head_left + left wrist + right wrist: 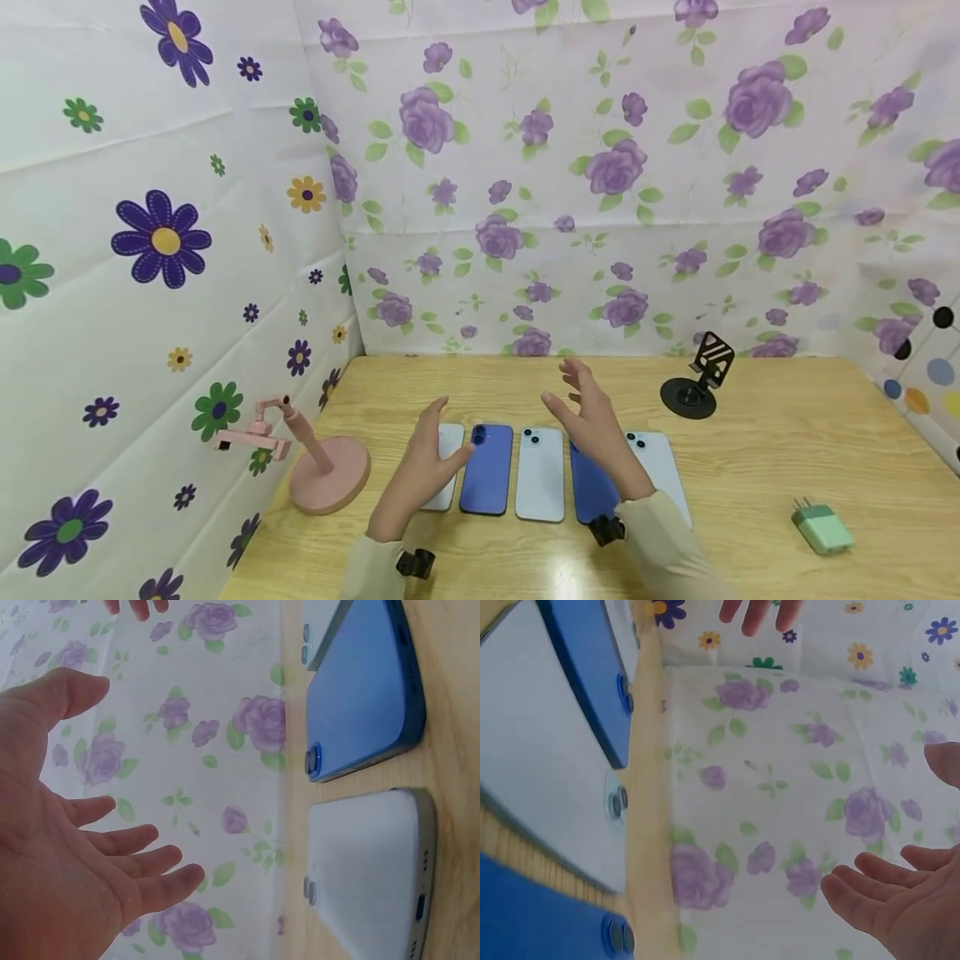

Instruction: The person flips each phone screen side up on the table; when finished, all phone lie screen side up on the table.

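Note:
Several phones lie face down in a row on the wooden table. From left to right in the head view they are a white phone [448, 467], a blue phone [486, 475], a pale phone [540, 479], another blue phone [591, 487] and a light phone [660, 467] at the right end. My left hand [426, 467] hovers over the leftmost phone, partly hiding it, fingers extended. Above the two rightmost phones is my right hand [596, 421], its fingers spread and loosely bent. Both wrist views show the palms holding nothing, apart from the phones.
A pink stand [330, 475] with a round base occupies the table's left side. Toward the back right is a black phone holder [688, 397]. A green charger plug [822, 528] lies at the right. Flowered cloth [480, 275] hangs behind the table.

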Action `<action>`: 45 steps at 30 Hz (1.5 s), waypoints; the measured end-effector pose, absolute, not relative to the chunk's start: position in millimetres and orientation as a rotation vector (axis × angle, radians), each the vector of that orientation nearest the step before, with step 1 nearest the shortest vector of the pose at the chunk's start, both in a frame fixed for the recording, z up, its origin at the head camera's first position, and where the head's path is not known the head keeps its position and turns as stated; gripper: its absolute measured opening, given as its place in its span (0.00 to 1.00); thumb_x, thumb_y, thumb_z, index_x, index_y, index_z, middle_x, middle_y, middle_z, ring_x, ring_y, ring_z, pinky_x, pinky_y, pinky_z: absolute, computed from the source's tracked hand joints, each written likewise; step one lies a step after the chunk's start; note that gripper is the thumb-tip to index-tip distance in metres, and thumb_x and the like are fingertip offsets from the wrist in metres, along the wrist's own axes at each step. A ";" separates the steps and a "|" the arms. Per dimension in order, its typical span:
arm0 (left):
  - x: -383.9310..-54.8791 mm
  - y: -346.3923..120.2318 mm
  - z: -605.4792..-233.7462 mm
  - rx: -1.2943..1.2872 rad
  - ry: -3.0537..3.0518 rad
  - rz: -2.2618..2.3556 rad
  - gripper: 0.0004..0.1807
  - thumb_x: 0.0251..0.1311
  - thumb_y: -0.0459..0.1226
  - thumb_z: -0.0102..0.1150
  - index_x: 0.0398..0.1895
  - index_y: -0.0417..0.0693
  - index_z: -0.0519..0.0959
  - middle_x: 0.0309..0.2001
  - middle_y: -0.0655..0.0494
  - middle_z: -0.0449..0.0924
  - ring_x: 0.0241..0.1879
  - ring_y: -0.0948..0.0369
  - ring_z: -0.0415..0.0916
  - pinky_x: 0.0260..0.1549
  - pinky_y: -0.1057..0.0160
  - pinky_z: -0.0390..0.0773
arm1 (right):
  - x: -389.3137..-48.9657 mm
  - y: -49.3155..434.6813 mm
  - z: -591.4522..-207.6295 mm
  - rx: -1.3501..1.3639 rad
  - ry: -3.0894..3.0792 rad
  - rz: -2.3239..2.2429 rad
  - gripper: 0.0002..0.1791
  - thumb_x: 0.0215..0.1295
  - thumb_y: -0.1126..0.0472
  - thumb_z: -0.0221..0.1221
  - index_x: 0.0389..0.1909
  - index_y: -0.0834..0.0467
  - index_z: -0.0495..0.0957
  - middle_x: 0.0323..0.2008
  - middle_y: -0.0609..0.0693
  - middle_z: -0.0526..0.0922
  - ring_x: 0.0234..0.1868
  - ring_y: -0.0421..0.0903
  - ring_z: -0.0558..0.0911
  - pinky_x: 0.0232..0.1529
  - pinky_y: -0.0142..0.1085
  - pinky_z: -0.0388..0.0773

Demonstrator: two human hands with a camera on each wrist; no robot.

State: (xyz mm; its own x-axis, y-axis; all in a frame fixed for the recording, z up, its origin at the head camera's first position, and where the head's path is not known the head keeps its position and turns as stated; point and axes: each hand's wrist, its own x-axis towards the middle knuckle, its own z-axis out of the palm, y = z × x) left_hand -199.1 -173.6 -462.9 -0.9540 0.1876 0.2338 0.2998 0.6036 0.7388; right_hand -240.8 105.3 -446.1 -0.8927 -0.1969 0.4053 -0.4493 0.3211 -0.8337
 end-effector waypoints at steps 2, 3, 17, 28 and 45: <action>-198.1 -177.9 -460.6 -0.421 -2.691 -1.259 0.45 0.68 0.43 0.63 0.80 0.40 0.49 0.76 0.34 0.50 0.73 0.36 0.53 0.63 0.33 0.61 | -242.5 97.9 -443.4 0.600 -2.350 1.611 0.39 0.74 0.54 0.60 0.77 0.63 0.53 0.71 0.66 0.64 0.71 0.65 0.65 0.63 0.60 0.67; -197.5 -180.3 -459.6 -0.421 -2.693 -1.248 0.45 0.69 0.43 0.62 0.80 0.39 0.49 0.76 0.33 0.50 0.73 0.35 0.53 0.63 0.33 0.62 | -243.7 94.0 -442.4 0.611 -2.349 1.613 0.39 0.74 0.54 0.60 0.77 0.63 0.53 0.71 0.66 0.64 0.71 0.64 0.65 0.63 0.60 0.67; -180.1 -207.7 -470.7 -0.316 -2.697 -1.165 0.41 0.67 0.36 0.63 0.76 0.30 0.53 0.69 0.27 0.58 0.69 0.34 0.58 0.61 0.34 0.63 | -244.5 38.6 -446.8 0.707 -2.478 1.627 0.32 0.74 0.59 0.60 0.74 0.60 0.63 0.66 0.60 0.73 0.68 0.58 0.70 0.63 0.54 0.69; -164.5 -224.0 -492.2 -0.178 -2.712 -1.224 0.43 0.62 0.34 0.68 0.74 0.28 0.55 0.67 0.26 0.62 0.63 0.31 0.65 0.58 0.35 0.68 | -253.2 11.1 -470.6 0.829 -2.670 1.558 0.31 0.75 0.58 0.58 0.74 0.61 0.61 0.67 0.65 0.71 0.68 0.62 0.70 0.61 0.58 0.70; -166.7 -224.9 -501.0 -0.058 -2.816 -1.266 0.48 0.48 0.28 0.76 0.72 0.27 0.59 0.64 0.24 0.66 0.63 0.30 0.66 0.59 0.35 0.67 | -275.4 -24.1 -486.7 0.891 -3.032 1.200 0.33 0.71 0.62 0.61 0.73 0.62 0.62 0.50 0.55 0.79 0.39 0.50 0.79 0.41 0.48 0.75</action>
